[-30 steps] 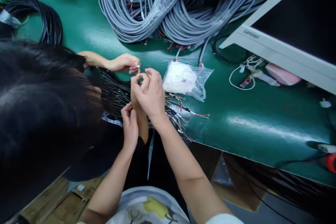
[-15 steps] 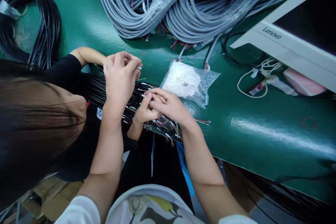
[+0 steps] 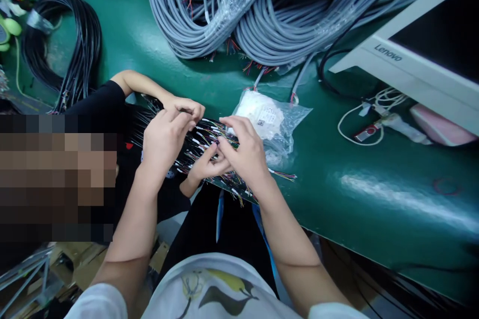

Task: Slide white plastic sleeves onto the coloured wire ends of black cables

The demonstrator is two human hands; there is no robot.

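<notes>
My left hand (image 3: 161, 140) is closed in a pinch over the bundle of thin black cables (image 3: 135, 123); what its fingertips hold, if anything, is too small to make out. Beside it rests a co-worker's hand (image 3: 187, 105), partly behind my fingers. My right hand (image 3: 250, 152) is curved, thumb and fingers apart, above the cables' coloured wire ends (image 3: 235, 194), many with white sleeves. Another hand of the co-worker (image 3: 209, 165) lies palm up just under my right thumb. Close to my right fingers sits a clear bag of small white pieces (image 3: 258, 112).
Large grey cable coils (image 3: 209, 35) fill the back of the green table (image 3: 355, 179). A black cable coil (image 3: 84, 45) lies at left. On the right are a Lenovo monitor (image 3: 407, 60) and a red USB stick (image 3: 365, 133). The co-worker leans in from the left.
My left hand has come down toward the cables. My right hand has lifted off the co-worker's palm and its fingers have spread. The view has shifted slightly.
</notes>
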